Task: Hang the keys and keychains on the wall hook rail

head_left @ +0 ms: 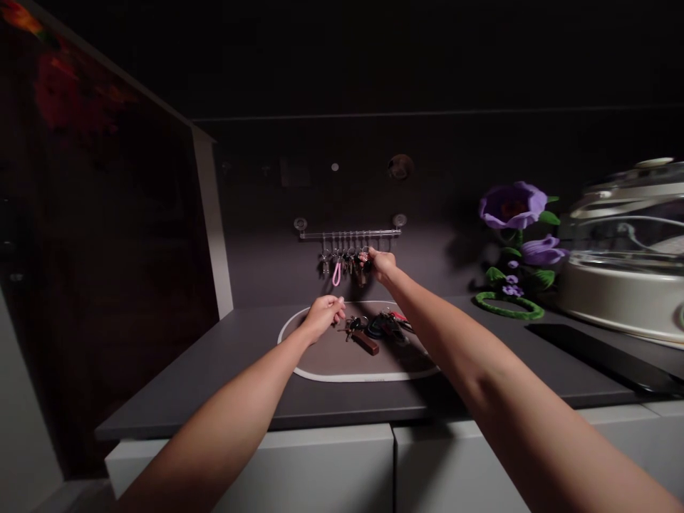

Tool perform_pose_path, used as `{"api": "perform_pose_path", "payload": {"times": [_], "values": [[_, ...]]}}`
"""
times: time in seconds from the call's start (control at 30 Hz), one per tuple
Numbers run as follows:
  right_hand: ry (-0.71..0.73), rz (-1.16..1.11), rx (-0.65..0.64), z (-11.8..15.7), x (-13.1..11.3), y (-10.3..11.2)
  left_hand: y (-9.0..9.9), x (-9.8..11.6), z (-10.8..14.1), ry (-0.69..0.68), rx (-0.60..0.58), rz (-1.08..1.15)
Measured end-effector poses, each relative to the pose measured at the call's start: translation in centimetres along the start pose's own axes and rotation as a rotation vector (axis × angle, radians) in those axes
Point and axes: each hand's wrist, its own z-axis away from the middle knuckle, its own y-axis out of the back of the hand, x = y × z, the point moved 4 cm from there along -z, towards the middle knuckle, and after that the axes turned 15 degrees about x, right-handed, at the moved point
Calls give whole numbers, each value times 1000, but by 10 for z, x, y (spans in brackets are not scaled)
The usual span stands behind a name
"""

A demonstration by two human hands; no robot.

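A clear rail (350, 234) with several hooks is fixed to the dark back wall, and bunches of keys (325, 262) and a pink loop strap (336, 273) hang from it. My right hand (382, 262) is raised to the rail's right part, its fingers pinched on a key ring (365, 252) with dark pieces dangling below. Low over the left of an oval mat (331, 367), my left hand (323, 316) has its fingers curled together; what they hold, if anything, I cannot make out. Beside it on the mat lie more keys (355, 325) and a brown fob (366, 343).
Purple artificial flowers (514, 206) with a green ring base stand at the right. Behind them is a cream and clear domed appliance (630, 285), with a flat black object (603, 356) in front. The dark counter (214, 385) ends above white cabinet fronts (331, 470).
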Motion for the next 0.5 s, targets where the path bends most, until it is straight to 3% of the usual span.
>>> {"api": "perform_pose_path", "payload": {"times": [0.17,0.5], "values": [[45,27,-84,-8,6,5,0,-1,0,-2,-7,2],[159,250,-45,-13,7,19,-1,-1,1,3,1,-16]]}}
